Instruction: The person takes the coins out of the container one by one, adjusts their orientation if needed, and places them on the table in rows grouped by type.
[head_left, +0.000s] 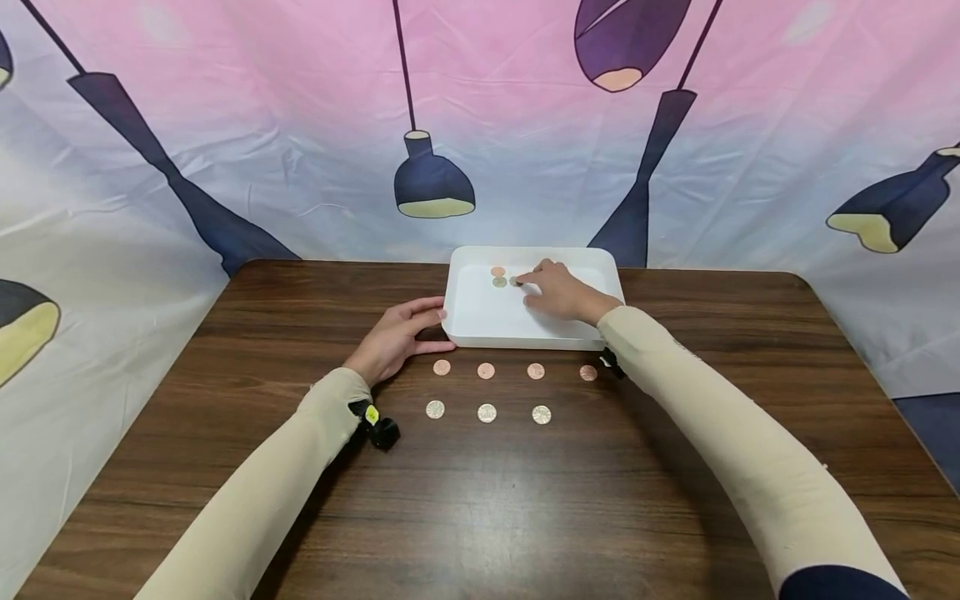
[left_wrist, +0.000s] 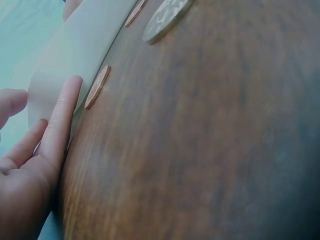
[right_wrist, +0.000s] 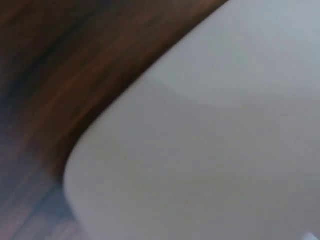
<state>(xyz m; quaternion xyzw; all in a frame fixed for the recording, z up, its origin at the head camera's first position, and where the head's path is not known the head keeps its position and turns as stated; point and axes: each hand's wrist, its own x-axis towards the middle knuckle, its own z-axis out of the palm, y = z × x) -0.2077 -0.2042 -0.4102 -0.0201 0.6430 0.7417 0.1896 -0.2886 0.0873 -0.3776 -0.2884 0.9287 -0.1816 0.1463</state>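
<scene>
A white tray (head_left: 540, 337) lies at the far side of the table. My left hand (head_left: 393, 337) rests at its left end, with fairly straight fingers touching the wall, as the left wrist view also shows. Over the tray, my right hand (head_left: 558, 292) reaches down, its extended index fingertip at a silver coin (head_left: 513, 282). A copper coin (head_left: 498, 272) and another silver coin (head_left: 500, 282) lie flat just left of that fingertip. The right wrist view has only the tray (right_wrist: 200, 140) and wood, with the hand out of frame.
In front of the tray runs a row of several copper coins (head_left: 486, 371). Nearer to me is a row of three silver coins (head_left: 487, 413). The brown wooden table (head_left: 465, 517) meets a printed cloth backdrop (head_left: 330, 167) behind the tray.
</scene>
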